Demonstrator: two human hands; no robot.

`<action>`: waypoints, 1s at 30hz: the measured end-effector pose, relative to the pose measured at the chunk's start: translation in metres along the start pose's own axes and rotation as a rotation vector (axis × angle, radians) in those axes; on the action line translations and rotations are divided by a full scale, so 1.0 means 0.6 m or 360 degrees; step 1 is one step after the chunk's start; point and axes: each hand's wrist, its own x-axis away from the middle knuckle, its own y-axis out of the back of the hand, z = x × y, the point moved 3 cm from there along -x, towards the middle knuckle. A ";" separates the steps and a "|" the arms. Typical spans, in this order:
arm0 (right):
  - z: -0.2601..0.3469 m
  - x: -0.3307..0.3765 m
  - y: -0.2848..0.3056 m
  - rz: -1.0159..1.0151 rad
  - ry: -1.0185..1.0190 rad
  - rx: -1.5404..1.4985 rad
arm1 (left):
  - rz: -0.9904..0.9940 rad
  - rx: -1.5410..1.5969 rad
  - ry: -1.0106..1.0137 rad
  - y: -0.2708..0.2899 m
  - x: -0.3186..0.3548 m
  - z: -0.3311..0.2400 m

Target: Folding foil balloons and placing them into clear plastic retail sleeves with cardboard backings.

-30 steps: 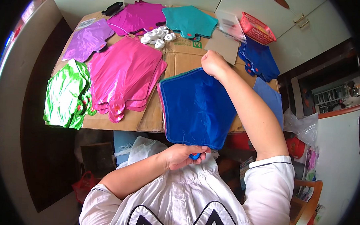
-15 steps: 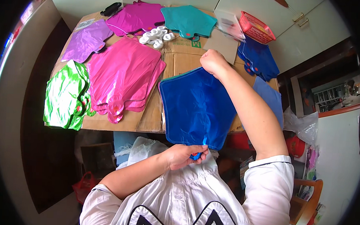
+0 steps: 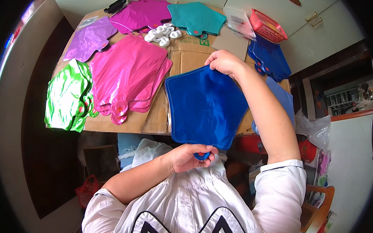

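Observation:
A shiny, flat, five-sided blue foil pouch [image 3: 205, 107] is spread between my hands, overhanging the table's front edge. My left hand [image 3: 189, 157] is closed around the round tab at its lower end; a red dot shows on that tab between the fingers. At the pouch's top corner, my right hand [image 3: 223, 62] pinches the edge between thumb and fingers. Left of it lies a stack of pink foil pouches [image 3: 128, 74] of similar shape, round tabs toward me. Small white ring-like pieces [image 3: 161, 34] are heaped beyond.
Cardboard [image 3: 151, 119] covers the table. Around its edge lie green [image 3: 66, 94], lilac [image 3: 90, 39], magenta [image 3: 141, 14], teal [image 3: 197, 19] and dark blue foil pouches [image 3: 272, 57]. A red basket [image 3: 267, 26] stands at the far right, a black object [image 3: 115, 7] at the far left.
My right-hand fingers have shifted slightly left along the top edge and now pinch the corner. The pouch's surface looks smoother, and its lower edge sits slightly higher.

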 end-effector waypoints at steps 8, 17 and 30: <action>0.013 0.014 -0.005 0.0007 -0.0007 -0.0036 | 0.0053 0.0223 0.0019 -0.009 0.011 -0.010; 0.019 0.005 -0.008 -0.0087 0.0110 0.0149 | -0.0204 0.0044 0.0069 -0.014 -0.009 0.000; 0.004 -0.015 0.013 -0.0079 0.0241 0.0340 | -0.0255 -0.0164 0.0055 -0.016 -0.011 -0.010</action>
